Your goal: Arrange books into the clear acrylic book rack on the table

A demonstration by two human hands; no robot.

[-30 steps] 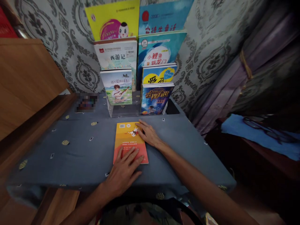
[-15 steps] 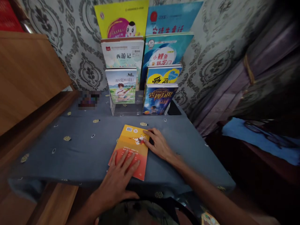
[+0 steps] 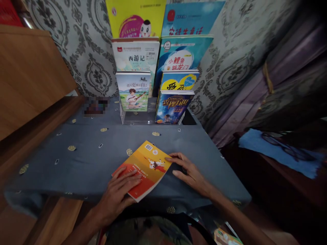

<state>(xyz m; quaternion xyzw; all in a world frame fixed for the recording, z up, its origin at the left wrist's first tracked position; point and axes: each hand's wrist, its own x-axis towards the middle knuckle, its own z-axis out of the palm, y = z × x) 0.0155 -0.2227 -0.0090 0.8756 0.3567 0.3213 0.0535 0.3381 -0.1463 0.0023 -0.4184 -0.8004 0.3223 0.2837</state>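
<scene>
An orange and yellow paperback (image 3: 145, 170) lies askew on the grey-blue tablecloth (image 3: 51, 160), its barcode corner pointing away from me. My left hand (image 3: 114, 194) rests on its lower left part, fingers spread across the cover. My right hand (image 3: 187, 172) lies on the cloth beside the book's right side, with the index fingertip touching that edge.
Several picture books stand in a clear acrylic rack (image 3: 138, 117) at the table's back, against patterned wallpaper (image 3: 97, 68). A wooden cabinet (image 3: 33, 75) stands left, a pixelated object (image 3: 95, 105) sits back left, and a curtain (image 3: 281, 85) and blue cloth (image 3: 278, 153) lie right.
The paperback has turned clockwise and shifted toward me. Both hands have followed it, my right hand sliding toward me along its right side and my left hand moving left.
</scene>
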